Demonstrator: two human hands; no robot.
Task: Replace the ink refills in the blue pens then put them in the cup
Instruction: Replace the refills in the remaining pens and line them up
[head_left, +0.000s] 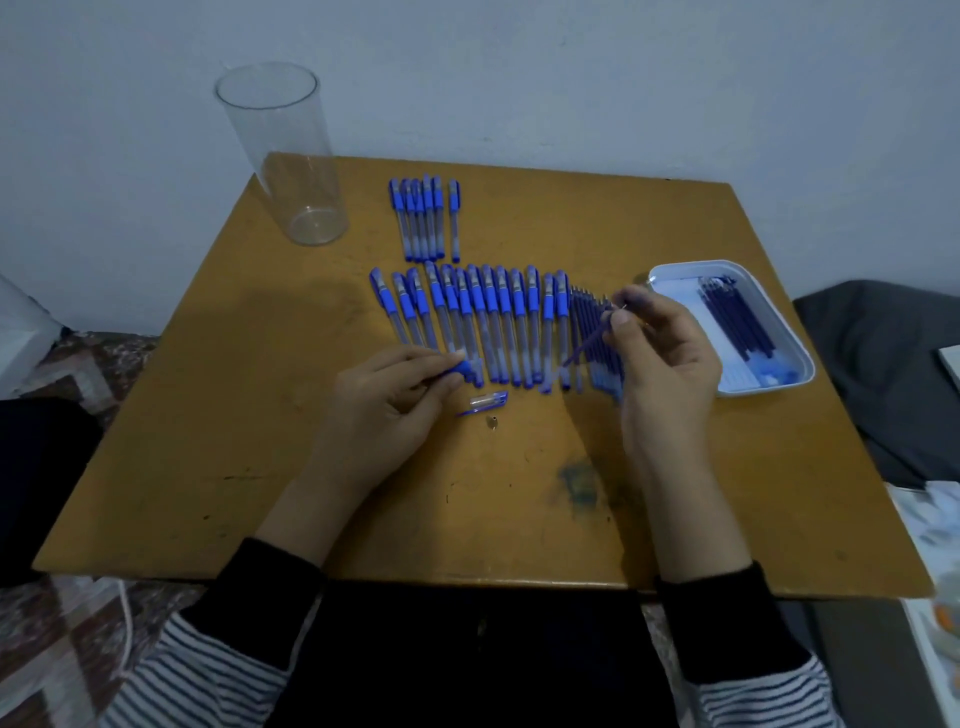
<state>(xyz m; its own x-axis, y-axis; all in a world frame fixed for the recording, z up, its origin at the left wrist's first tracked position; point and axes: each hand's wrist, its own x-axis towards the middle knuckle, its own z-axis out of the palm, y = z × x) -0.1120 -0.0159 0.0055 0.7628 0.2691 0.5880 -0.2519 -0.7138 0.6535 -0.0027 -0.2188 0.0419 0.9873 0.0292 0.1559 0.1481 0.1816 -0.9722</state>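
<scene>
While the left hand (395, 395) curls its fingers round a pen barrel (460, 370), blue end pointing right, the right hand (660, 358) pinches an ink refill (589, 340) by its far tip. Refill axis: slanting near-left toward the barrel, lower end apart from it. Far left on the surface: the cup (291, 171), empty, nearer the left hand.

Dim, bluish, even lighting; soft shadows fall on the worktop (208, 415) left of the hands. Wide-angle distortion bends the worktop edges and tilts the clear cup (283, 156) at upper left. Overall focus is soft, with fine detail smeared.
</scene>
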